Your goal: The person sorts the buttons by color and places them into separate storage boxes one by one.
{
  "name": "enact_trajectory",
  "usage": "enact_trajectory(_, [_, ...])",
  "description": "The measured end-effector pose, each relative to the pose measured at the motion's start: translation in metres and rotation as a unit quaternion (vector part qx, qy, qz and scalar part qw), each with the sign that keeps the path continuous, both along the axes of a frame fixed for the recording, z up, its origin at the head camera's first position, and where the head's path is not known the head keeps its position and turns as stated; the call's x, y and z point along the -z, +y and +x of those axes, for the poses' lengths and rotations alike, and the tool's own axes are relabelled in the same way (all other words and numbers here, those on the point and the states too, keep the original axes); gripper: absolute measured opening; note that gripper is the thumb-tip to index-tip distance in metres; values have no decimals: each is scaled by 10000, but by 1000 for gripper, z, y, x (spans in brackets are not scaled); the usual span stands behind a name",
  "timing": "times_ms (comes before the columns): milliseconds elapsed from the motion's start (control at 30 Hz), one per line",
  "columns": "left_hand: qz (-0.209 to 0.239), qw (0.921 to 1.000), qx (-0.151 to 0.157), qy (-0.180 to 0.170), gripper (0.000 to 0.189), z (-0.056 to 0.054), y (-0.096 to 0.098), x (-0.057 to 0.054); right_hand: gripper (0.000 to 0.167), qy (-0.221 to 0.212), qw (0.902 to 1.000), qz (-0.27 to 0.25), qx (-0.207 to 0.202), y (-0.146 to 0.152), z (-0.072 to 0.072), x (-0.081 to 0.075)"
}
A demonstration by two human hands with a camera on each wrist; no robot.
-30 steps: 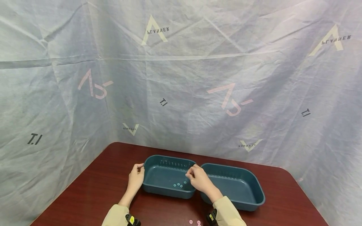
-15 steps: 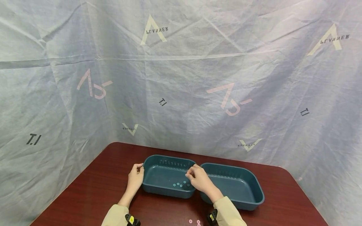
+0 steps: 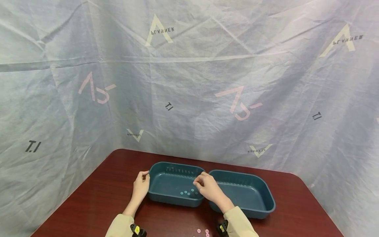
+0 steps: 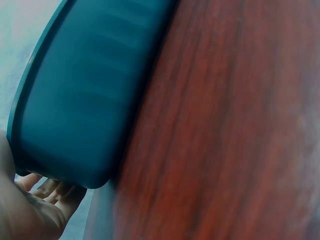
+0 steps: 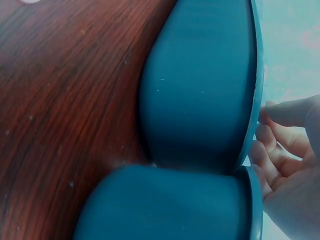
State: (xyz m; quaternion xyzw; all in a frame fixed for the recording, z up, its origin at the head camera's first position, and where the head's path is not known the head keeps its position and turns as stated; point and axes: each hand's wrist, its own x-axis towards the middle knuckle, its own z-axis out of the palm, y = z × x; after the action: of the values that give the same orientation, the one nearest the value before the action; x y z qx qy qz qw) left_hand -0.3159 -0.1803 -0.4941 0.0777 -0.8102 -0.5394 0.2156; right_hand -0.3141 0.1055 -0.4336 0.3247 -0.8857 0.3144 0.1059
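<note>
The left hand (image 3: pixel 141 185) holds the left end of the left tray (image 3: pixel 165 183), its thumb at the rim and its fingers bent against the outside of the end wall. The right hand (image 3: pixel 208 187) hangs over that tray's right end, its forearm crossing the left part of the right tray (image 3: pixel 248 197). Its thumb and forefinger are drawn together at the tips, the other fingers bent beneath; whether they pinch anything small, I cannot tell. Five small blue rings (image 3: pixel 188 194) lie apart on the left tray's floor, toward the near right corner, below and just left of the right hand's fingertips. The two trays sit just beside each other on the dark red table (image 3: pixel 100 197), and small pink rings (image 3: pixel 199 231) lie on its near part, between the forearms.
</note>
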Motion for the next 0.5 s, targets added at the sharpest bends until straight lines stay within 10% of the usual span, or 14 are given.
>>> enact_trajectory(500, [62, 9999, 48, -85, 31, 2, 1, -3, 7, -2, 9999, -118, 66, 8, 15, -1])
